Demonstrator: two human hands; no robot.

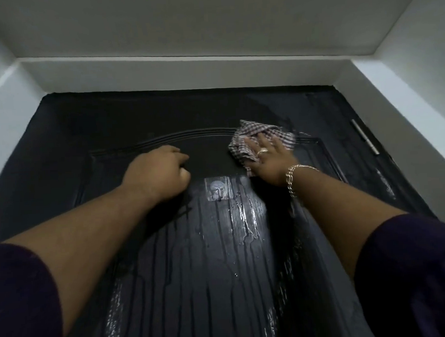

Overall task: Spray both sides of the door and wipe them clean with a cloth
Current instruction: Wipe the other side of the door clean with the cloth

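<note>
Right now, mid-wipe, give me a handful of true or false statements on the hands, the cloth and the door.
1. The right hand presses the checked cloth flat on the door. True.
2. The left hand holds a spray bottle. False: it is curled and holds nothing visible.
3. The door below the adhesive hook is dry. False: liquid streaks run down it.
4. A hinge shows at the right edge. True.

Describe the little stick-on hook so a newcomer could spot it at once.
Start at the black door, wet with drip streaks. Look to its middle, just below the arched moulding, between the left hand and right hand. The hook sits on a clear square pad, the only pale patch there.
</note>
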